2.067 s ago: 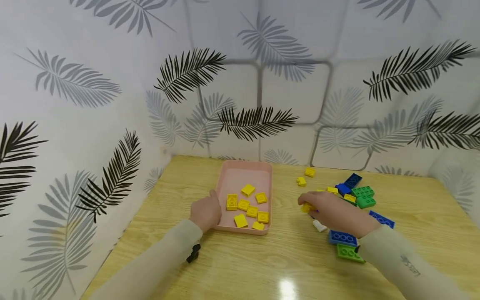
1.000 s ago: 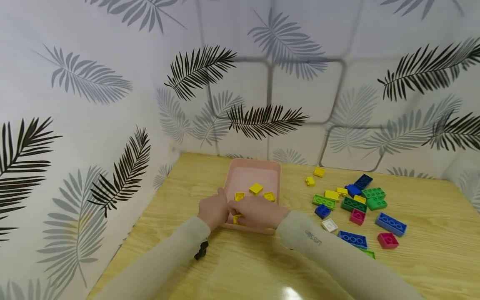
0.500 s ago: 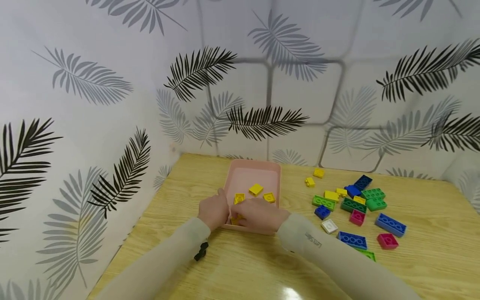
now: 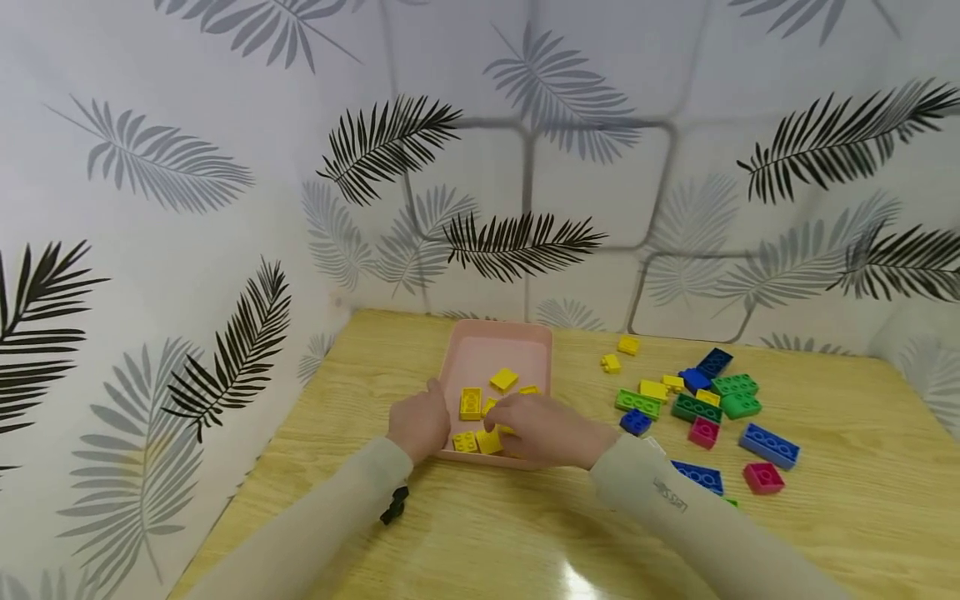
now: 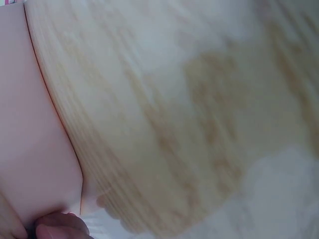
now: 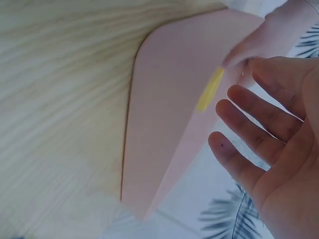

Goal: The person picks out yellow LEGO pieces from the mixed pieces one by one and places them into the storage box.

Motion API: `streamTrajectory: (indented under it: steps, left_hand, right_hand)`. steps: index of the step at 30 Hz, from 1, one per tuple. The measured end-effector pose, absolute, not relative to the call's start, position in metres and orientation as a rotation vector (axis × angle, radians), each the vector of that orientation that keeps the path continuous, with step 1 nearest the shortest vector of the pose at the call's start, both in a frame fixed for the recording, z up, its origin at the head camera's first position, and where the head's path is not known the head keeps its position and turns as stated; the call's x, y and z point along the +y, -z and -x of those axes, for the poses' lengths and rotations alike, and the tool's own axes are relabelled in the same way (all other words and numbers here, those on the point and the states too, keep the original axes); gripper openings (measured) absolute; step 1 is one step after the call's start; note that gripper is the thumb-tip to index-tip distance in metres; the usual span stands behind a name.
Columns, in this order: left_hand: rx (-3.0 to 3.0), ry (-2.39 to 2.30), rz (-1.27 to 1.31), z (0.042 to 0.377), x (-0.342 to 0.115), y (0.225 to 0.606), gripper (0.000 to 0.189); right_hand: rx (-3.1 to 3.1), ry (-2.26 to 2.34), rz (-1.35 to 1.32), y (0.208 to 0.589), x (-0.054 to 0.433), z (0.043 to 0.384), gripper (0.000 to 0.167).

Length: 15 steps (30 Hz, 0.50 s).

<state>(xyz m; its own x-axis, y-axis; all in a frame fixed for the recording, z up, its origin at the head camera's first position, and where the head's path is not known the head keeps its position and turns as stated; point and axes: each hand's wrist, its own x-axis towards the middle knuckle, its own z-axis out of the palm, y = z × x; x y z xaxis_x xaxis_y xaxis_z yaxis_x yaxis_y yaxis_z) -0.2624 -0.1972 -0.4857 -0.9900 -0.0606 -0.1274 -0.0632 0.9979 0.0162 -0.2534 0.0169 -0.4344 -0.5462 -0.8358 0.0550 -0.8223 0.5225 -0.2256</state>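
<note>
A pink tray (image 4: 495,339) stands on the table with several yellow toy bricks in it. At its near left corner my left hand (image 4: 420,422) grips the side wall; in the left wrist view only the curled fingertips (image 5: 60,226) show beside the tray wall (image 5: 40,124). Over the tray's near right part is my right hand (image 4: 543,429), its fingers loosely bent with nothing between them, as the right wrist view shows. A yellow brick (image 4: 464,442) lies studs up in the near left corner, beside another yellow brick (image 4: 490,442). My right hand hides part of the tray's contents.
Right of the tray lie loose bricks, among them a light green brick (image 4: 638,404), a dark green brick (image 4: 697,407), a red brick (image 4: 763,478) and a blue brick (image 4: 770,446). Two small yellow bricks (image 4: 628,345) are further back. A leaf-patterned wall (image 4: 525,183) borders the table.
My right hand carried a yellow brick from the loose pile into the tray's near left corner, let go of it and drew slightly right. My left hand stayed at the tray's side.
</note>
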Motion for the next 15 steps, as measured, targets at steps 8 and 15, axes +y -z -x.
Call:
streamTrajectory:
  steps: [8,15]
  left_hand:
    - [2.999,-0.034,0.094,0.263,-0.197,0.488,0.064]
    - [3.014,-0.039,0.092,0.262,-0.196,0.487,0.064]
  right_hand:
    - [2.806,0.354,1.271,0.427,0.066,0.252,0.025]
    - [2.890,0.302,1.173,0.431,0.109,0.260,0.029]
